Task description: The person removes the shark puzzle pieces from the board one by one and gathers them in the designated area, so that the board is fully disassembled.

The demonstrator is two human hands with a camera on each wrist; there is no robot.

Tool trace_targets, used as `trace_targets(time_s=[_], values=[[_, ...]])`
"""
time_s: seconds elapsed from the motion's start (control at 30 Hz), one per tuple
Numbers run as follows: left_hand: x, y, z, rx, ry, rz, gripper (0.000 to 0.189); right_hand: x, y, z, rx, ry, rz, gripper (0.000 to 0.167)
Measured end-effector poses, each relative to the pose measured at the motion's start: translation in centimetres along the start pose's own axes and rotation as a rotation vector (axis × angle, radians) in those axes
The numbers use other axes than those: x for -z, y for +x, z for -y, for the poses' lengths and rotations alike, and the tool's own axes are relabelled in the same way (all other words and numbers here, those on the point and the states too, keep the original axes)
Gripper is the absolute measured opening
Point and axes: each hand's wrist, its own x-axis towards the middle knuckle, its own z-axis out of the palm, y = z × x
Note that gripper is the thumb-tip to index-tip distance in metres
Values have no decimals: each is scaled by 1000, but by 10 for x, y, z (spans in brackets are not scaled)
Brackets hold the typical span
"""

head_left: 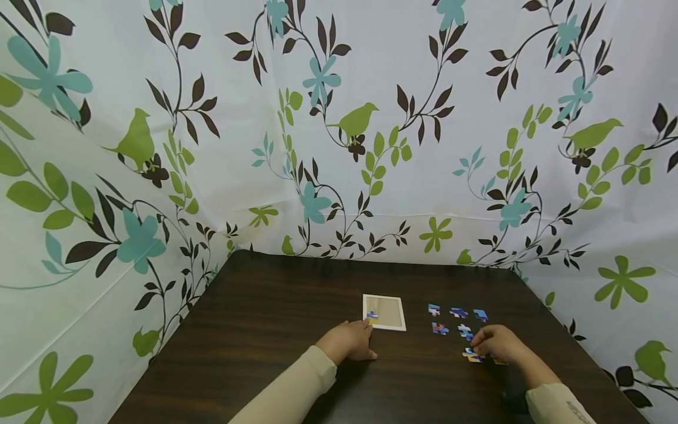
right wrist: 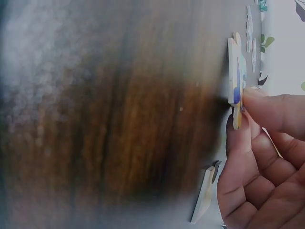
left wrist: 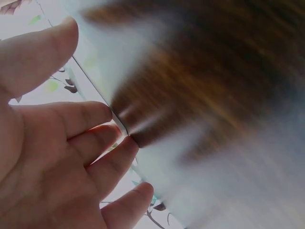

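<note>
A small jigsaw tray (head_left: 391,328) with a pale frame lies flat on the table, a blue-and-yellow piece (head_left: 372,315) in its near left corner. My left hand (head_left: 348,341) rests at that corner, fingertips against the frame, fingers fairly straight; the left wrist view shows the palm and spread fingers (left wrist: 71,119). To the right, my right hand (head_left: 498,341) pinches a blue, white and yellow puzzle piece (head_left: 472,356) between thumb and index finger. Seen edge-on in the right wrist view, this puzzle piece (right wrist: 235,71) is at the table surface. Another piece (head_left: 499,361) is partly hidden under the hand.
Several loose puzzle pieces lie in rows right of the tray, including a blue one (head_left: 481,315) and a red-and-blue one (head_left: 439,328). The dark wooden table (head_left: 265,330) is bounded behind and at the sides by a patterned curtain (head_left: 371,224).
</note>
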Motion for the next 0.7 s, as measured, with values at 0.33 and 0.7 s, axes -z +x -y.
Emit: trace_targets(time_s=[0.33,0.7], values=[[-2,0,0,-7,4,0,70,-5,1,-5,-32,11,8,9],[0,-3,-1,2,0,0,69,-4,3,2,-1,-16,2,7]])
